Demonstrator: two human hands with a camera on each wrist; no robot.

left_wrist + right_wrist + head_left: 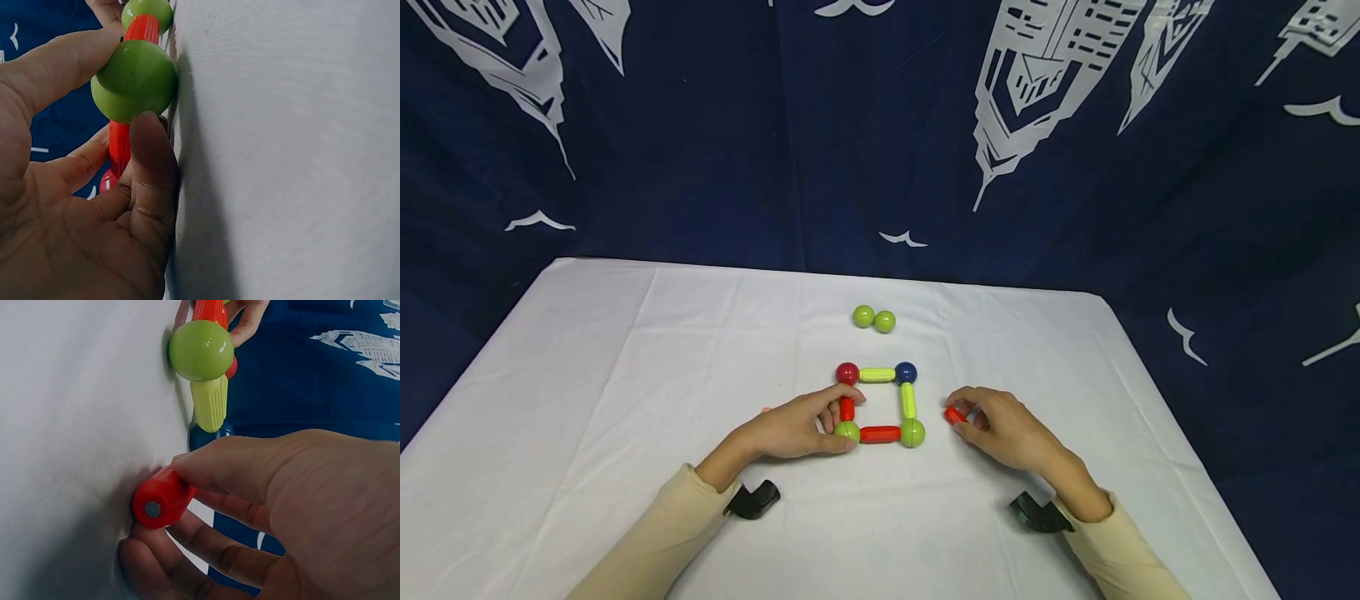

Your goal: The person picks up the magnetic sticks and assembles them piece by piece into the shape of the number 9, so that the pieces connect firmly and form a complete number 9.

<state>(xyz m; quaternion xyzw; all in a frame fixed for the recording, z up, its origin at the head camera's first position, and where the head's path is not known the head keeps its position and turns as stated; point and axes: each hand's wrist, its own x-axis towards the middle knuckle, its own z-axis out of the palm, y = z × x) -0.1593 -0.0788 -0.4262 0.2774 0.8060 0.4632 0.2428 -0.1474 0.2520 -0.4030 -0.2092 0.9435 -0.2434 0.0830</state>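
White cloth over table (625, 375), bearing near its middle a flat square frame (880, 404) of rods and balls: red ball (847, 372), yellow-green rod (877, 375), blue ball (906, 372), second yellow-green rod (908, 400), green ball (913, 432), red rod (880, 433), green corner ball (847, 431), short red rod (847, 408). Left hand (793, 429) curled at the near left corner, thumb and fingers pinching the green corner ball; right hand (1000, 425) just right of the frame, fingers curled round a loose red rod (955, 414) lying on the cloth. Two loose green balls (874, 318) touching each other beyond the frame, dark blue backdrop (880, 125) with white building and bird prints behind; no readable writing or brand anywhere.
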